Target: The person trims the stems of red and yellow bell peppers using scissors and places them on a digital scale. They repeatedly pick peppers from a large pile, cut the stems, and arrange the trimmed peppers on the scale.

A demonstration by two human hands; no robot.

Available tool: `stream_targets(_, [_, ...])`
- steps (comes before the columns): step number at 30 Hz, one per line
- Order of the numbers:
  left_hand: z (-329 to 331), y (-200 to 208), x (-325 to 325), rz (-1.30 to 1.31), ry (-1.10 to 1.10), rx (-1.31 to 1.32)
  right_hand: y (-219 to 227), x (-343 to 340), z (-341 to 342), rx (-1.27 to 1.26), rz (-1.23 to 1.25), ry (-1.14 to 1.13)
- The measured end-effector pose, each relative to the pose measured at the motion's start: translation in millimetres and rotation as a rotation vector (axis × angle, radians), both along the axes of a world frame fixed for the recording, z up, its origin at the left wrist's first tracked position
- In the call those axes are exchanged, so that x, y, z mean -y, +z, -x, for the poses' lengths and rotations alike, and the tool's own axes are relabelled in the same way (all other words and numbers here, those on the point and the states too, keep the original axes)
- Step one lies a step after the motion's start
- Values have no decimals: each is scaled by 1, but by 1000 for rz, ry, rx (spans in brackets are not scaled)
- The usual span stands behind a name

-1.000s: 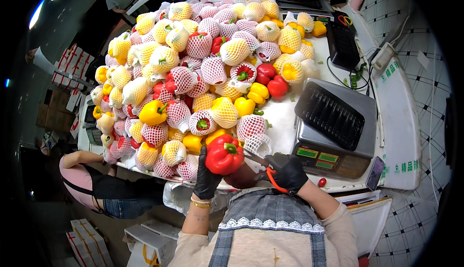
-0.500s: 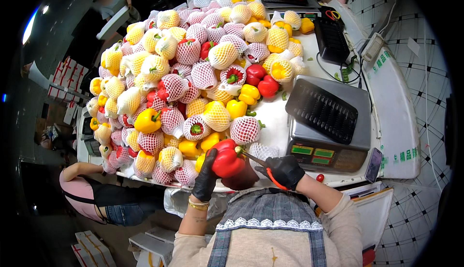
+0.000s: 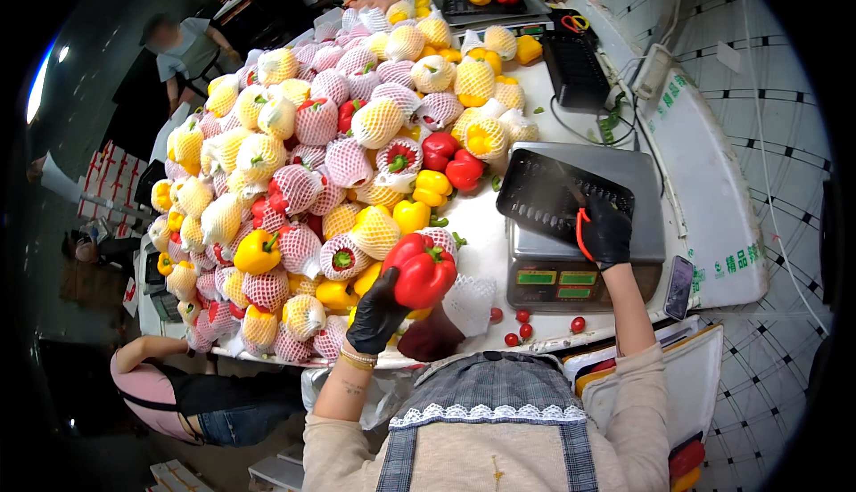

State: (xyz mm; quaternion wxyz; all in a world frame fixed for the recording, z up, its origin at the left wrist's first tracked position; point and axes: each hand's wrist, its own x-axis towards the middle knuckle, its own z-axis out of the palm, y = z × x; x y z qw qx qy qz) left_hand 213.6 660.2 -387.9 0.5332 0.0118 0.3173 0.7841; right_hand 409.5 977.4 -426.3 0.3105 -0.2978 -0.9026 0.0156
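A large red bell pepper (image 3: 421, 271) is gripped in my black-gloved left hand (image 3: 378, 315), above the near edge of the pile. Its stem side faces up. My black-gloved right hand (image 3: 608, 232) is closed around red-handled scissors (image 3: 583, 235), their dark blades pointing away over a black ribbed tray (image 3: 533, 191). That hand is at the tray's right part, perhaps touching it; I cannot tell. The tray lies tilted on a metal weighing scale (image 3: 644, 180) with green displays. A white foam net (image 3: 469, 303) sits just right of the pepper.
Bell peppers, many in foam nets (image 3: 376, 123), heap across the table's left. Several small red tomatoes (image 3: 525, 332) and a phone (image 3: 679, 280) lie near the front edge. More black trays (image 3: 575, 69) stand farther back. Co-workers are at the far side and left.
The scissors have left the pepper's stem; my right hand has carried them right and away, over the tray. My left hand still holds the pepper, slightly higher. Tomatoes near the edge have come into view.
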Motion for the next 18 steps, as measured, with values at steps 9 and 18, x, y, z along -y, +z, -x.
stream_targets(9, [-16,14,-145,77,125,-943,-2,7,-40,95,26,-37])
stream_targets(18, [-82,-8,-215,288,336,-1748,11,6,-97,-37,55,-544])
